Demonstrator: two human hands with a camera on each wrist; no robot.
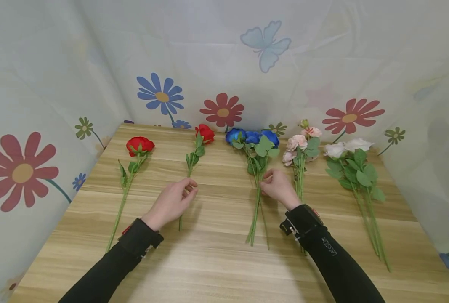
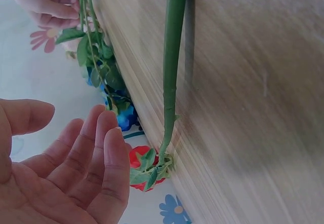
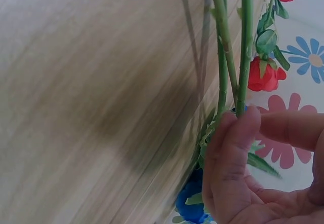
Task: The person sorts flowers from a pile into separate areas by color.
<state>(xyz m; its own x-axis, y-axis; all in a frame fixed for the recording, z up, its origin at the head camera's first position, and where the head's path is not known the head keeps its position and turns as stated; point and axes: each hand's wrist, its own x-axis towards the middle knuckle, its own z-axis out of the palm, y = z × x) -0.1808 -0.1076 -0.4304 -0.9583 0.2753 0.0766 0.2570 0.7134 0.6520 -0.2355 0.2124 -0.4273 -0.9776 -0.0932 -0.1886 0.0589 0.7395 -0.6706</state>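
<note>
In the head view, my right hand (image 1: 279, 186) pinches the green stems (image 1: 255, 214) of a bunch of blue flowers (image 1: 252, 137) just below the leaves. Its curled fingers (image 3: 230, 158) meet the stems in the right wrist view, with the blue heads beyond. My left hand (image 1: 172, 201) hovers over the stem of a red rose (image 1: 204, 134) and covers part of it. Seen from the left wrist, that hand (image 2: 76, 168) has loosely bent fingers and an empty palm, beside a thick green stem (image 2: 173, 57).
Another red rose (image 1: 140, 145) lies at the left of the wooden table (image 1: 209, 269). Right of the blue bunch lie pale pink flowers (image 1: 297, 143), then white flowers (image 1: 345, 148) with long stems. A printed curtain (image 1: 194, 50) hangs behind and at both sides.
</note>
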